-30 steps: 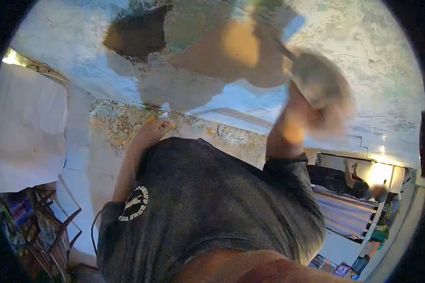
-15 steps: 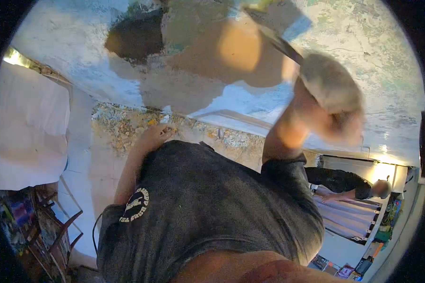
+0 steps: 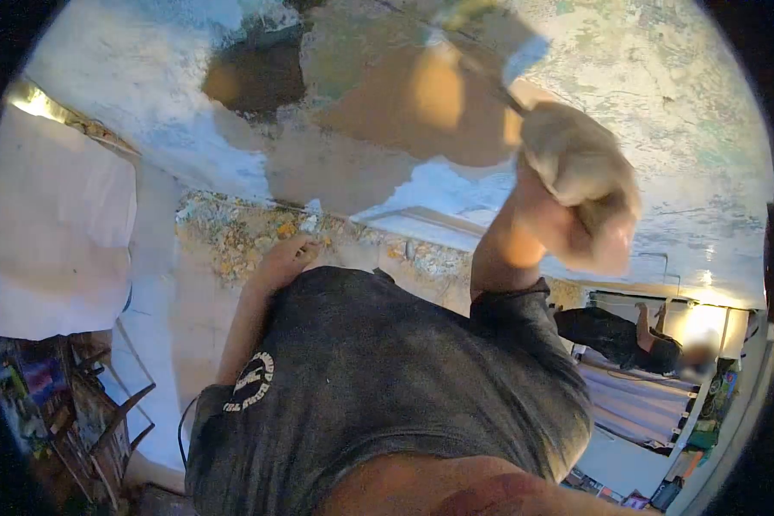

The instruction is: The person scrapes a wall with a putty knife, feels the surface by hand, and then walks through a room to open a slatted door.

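Note:
My right hand (image 3: 580, 163) is raised in front of the wall, its fingers closed round the end of a thin, dark-edged trowel-like tool (image 3: 499, 84). Pale dust or a light covering is on its knuckles. Blur hides the tool's exact shape; its far end reaches up and left over the wall. Just behind it lies a smooth brown patch of plaster (image 3: 374, 107) on the patchy wall (image 3: 697, 112). Low beside my shirt hem hangs my left hand (image 3: 294, 256), fingers loosely curled and slightly apart, with nothing visible in it.
Broken rubble (image 3: 232, 232) lies along the foot of the wall. At left are a pale draped sheet (image 3: 56, 224) and wooden furniture (image 3: 103, 421). A co-worker (image 3: 615, 334) in dark clothes is at the right, near a bright lamp and a striped cloth (image 3: 636, 396).
My right hand and the tool have shifted slightly left in view. My left hand stays low by the hem. The co-worker's arms, earlier stretched downward in view, now point upward.

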Demonstrator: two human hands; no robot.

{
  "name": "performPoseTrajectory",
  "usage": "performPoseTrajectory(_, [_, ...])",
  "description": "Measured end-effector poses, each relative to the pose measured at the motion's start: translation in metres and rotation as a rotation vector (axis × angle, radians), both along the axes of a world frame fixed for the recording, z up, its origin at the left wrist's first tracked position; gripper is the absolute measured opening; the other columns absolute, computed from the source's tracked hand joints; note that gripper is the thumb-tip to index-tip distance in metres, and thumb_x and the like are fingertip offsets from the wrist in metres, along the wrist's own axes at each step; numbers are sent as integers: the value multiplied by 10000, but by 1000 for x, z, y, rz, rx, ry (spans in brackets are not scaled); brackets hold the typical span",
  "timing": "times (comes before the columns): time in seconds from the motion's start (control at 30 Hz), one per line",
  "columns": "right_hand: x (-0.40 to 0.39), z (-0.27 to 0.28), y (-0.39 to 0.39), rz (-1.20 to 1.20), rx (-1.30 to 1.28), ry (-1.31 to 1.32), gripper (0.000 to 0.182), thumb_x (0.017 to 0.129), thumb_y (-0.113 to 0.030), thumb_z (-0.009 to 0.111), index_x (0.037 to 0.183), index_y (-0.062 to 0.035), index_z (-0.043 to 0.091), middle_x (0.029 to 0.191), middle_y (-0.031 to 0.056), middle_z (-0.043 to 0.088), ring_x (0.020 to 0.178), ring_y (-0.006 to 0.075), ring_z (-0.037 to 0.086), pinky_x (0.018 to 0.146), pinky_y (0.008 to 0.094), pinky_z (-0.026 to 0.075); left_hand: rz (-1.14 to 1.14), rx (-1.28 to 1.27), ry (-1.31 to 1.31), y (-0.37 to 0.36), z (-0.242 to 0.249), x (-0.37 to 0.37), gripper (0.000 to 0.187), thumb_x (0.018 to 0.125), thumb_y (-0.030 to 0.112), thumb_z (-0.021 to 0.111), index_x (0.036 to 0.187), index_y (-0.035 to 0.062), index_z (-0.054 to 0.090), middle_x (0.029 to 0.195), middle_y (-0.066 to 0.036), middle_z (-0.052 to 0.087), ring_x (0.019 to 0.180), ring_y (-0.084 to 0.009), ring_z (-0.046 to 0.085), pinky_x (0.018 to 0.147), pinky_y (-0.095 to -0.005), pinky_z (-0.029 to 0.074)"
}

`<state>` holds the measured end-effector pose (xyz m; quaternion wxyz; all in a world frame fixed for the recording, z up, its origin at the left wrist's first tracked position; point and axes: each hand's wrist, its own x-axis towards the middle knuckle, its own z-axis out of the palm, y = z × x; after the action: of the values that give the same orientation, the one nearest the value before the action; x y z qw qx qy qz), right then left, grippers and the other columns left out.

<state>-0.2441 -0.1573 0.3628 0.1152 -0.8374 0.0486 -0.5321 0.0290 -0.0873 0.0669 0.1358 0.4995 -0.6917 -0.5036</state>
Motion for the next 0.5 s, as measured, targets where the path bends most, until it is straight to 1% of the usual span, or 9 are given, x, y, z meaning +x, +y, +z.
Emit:
performPoseTrajectory(0.03, [2,-1,0,52,-2,-69,117,775,-86,603,698,-67,517,629,58,511,543,200,470,501,336,377,4,3,-6,-1,-2,2,406,874,384,562,1062,28,609,1006,-180,647,940,-325,619,808,-413,475])
performPoseTrajectory(0.07, [5,-9,-10,-319,-264,-59,149,764,-60,608,677,-82,490,587,43,479,496,182,435,471,320,368,-38,13,-43,1,-5,6,401,877,382,557,1063,31,608,1021,-175,645,950,-326,617,817,-412,472])
performPoseTrajectory(0.1, [9,-17,-21,-846,-654,-48,190,753,-33,613,656,-96,462,546,29,447,450,164,400,441,305,358,-80,17,-78,1,-7,8,396,881,381,552,1065,35,607,1035,-170,644,961,-326,616,825,-412,468])
performPoseTrajectory(0.17, [8,-16,-23,-683,-521,-15,181,752,-31,616,666,-94,470,544,32,448,455,167,407,450,306,369,-56,46,-59,3,-9,8,390,884,375,547,1072,38,605,1035,-170,645,964,-323,616,828,-407,467])
performPoseTrajectory(0.27, [11,-16,-14,-201,-119,-152,166,759,-44,603,666,-88,472,588,34,463,458,175,403,448,298,358,-9,34,-35,-1,-4,5,385,888,366,540,1090,44,603,1034,-173,644,967,-320,616,827,-404,467])
performPoseTrajectory(0.3, [24,-21,-14,-461,-156,-146,205,784,-162,579,634,-47,498,591,66,506,506,215,486,520,331,421,-4,1,-38,4,-2,4,386,890,363,538,1099,46,601,1034,-177,644,966,-321,616,824,-405,468])
performPoseTrajectory(0.4, [25,-41,-22,-872,-436,-37,425,813,-376,518,643,10,572,612,107,585,582,258,583,645,372,490,-45,-43,-86,-1,-4,1,396,889,372,539,1113,51,600,1034,-187,640,960,-324,616,817,-405,472])
performPoseTrajectory(0.43, [31,-32,-9,-668,-215,-223,351,791,-326,555,658,-2,575,661,110,604,616,261,593,642,373,490,-44,-54,-84,-5,-4,2,396,889,372,539,1113,51,600,1034,-187,640,960,-324,616,817,-405,472])
performPoseTrajectory(0.5, [11,-34,-19,-21,-24,-218,239,741,-245,600,690,-12,589,735,115,631,689,263,611,653,373,495,-12,-20,-1,-4,-9,2,401,892,378,533,1118,53,598,1036,-191,638,954,-327,616,818,-406,475])
